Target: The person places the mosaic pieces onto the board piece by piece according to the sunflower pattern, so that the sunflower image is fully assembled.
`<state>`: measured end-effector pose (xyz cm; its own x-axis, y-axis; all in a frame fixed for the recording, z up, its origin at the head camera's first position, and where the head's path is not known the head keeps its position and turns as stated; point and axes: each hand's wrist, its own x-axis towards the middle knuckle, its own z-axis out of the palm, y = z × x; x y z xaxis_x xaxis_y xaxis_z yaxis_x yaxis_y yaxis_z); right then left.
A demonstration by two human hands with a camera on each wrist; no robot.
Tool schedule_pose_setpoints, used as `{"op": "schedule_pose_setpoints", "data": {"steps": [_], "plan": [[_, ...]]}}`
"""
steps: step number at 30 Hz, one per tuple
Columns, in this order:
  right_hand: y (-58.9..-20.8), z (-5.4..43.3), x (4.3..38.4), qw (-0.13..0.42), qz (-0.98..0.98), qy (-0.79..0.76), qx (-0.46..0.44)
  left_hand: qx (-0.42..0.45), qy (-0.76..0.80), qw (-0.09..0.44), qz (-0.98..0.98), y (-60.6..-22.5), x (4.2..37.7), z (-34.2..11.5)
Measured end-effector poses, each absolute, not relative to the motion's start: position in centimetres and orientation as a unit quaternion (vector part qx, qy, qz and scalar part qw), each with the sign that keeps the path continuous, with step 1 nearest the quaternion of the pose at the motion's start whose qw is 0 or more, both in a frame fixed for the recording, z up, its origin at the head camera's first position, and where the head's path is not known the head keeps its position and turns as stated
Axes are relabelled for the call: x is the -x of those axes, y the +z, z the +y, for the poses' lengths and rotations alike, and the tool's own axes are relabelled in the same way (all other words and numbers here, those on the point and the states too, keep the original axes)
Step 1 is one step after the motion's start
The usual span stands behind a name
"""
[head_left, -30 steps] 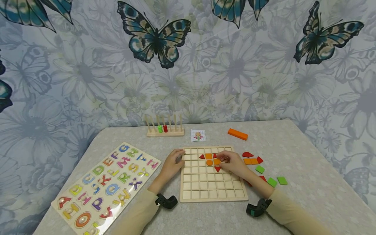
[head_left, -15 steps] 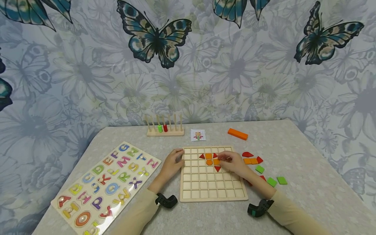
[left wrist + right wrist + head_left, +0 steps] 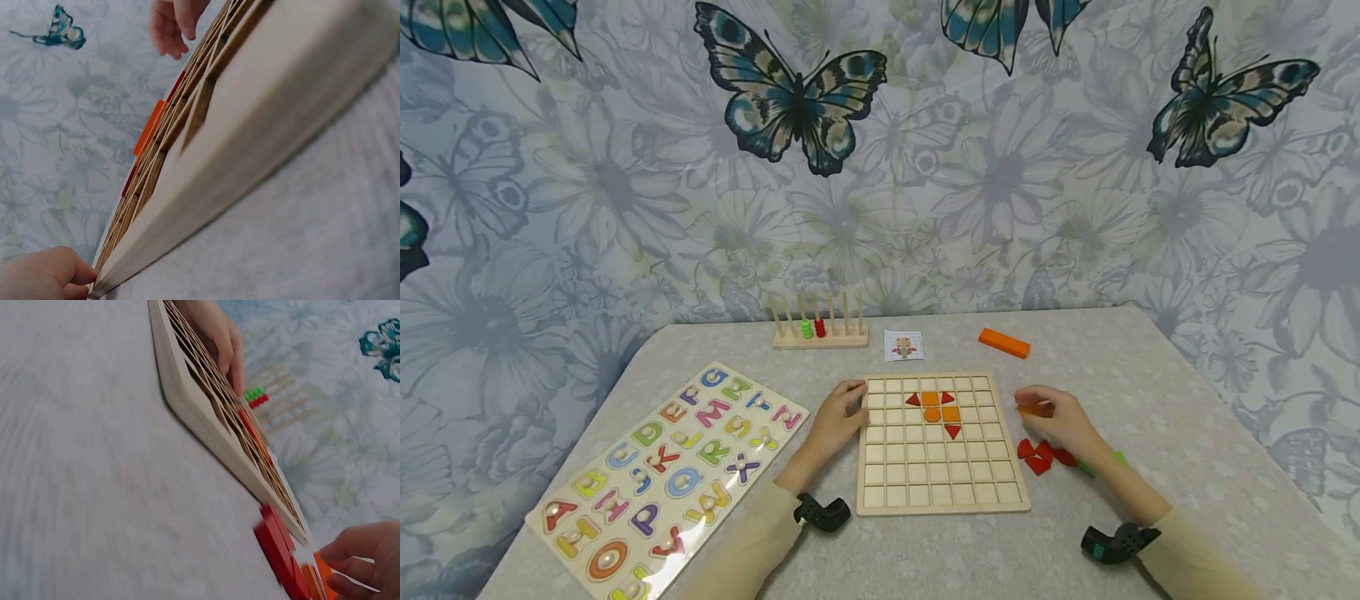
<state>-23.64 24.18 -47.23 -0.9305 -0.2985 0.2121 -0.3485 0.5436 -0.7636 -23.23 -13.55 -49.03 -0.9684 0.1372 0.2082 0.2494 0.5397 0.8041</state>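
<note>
A wooden grid board (image 3: 943, 475) lies flat in the middle of the table. Set in its upper cells are an orange circle (image 3: 932, 415), orange squares (image 3: 929, 399) and red triangles (image 3: 952, 432). My left hand (image 3: 841, 417) holds the board's left edge near the far corner; the left wrist view shows its fingertips at that corner. Off the board's right side, my right hand (image 3: 1060, 421) has bent fingers over orange square tiles (image 3: 1036, 410), which it partly hides. Whether it pinches one, I cannot tell. Several red pieces (image 3: 1037, 467) lie just below this hand, near the board.
Green tiles (image 3: 1122, 458) are partly covered by the right forearm. Behind the board stand a pegged counting rack (image 3: 820, 337), a small pattern card (image 3: 903, 345) and an orange bar (image 3: 1004, 342). A letter puzzle board (image 3: 700, 454) lies to the left.
My right hand has left the board and moved right to the loose orange tiles. The red triangle and orange square it partly covered now show fully. My left hand keeps its place.
</note>
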Motion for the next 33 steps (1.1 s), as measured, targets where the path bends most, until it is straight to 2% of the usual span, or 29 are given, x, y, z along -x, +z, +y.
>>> {"op": "schedule_pose_setpoints", "data": {"steps": [8,16,33], "plan": [[-47.5,26.3,23.8,0.028,-0.891,0.415,-0.184,0.104,-0.455,0.069,-0.882,-49.2,23.3,-13.6],[-48.2,26.2,23.9,0.04,-0.889,0.416,-0.188,0.069,-0.425,0.116,-0.895,-49.2,23.2,-13.6],[-47.5,24.6,24.2,0.052,-0.881,0.439,-0.171,0.071,-0.443,0.098,-0.889,-49.2,23.2,-13.7]]}}
